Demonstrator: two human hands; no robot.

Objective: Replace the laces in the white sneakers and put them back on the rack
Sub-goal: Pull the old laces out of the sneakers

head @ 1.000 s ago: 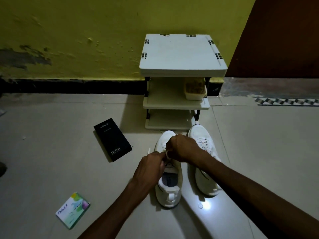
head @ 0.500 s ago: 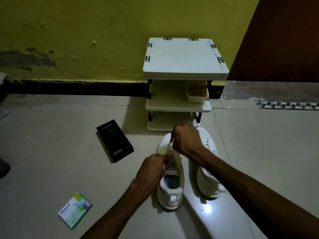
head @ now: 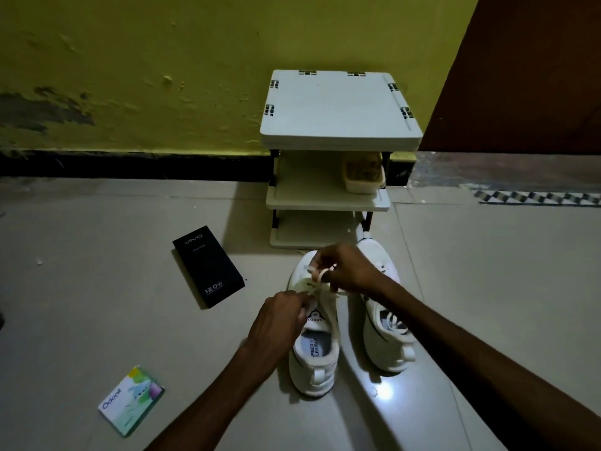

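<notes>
Head view: left hand (head: 276,320) and right hand (head: 353,268) pinch the lace (head: 322,275), hiding much of the sneaker (head: 313,359).

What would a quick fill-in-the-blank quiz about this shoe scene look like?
1. The left hand and right hand pinch a lace of the sneaker on the person's ______ side.
2. The black box on the floor is printed with the brand ______.
3. The small tub sits on the rack's ______ shelf.
Missing words: left; vivo; middle.
</notes>
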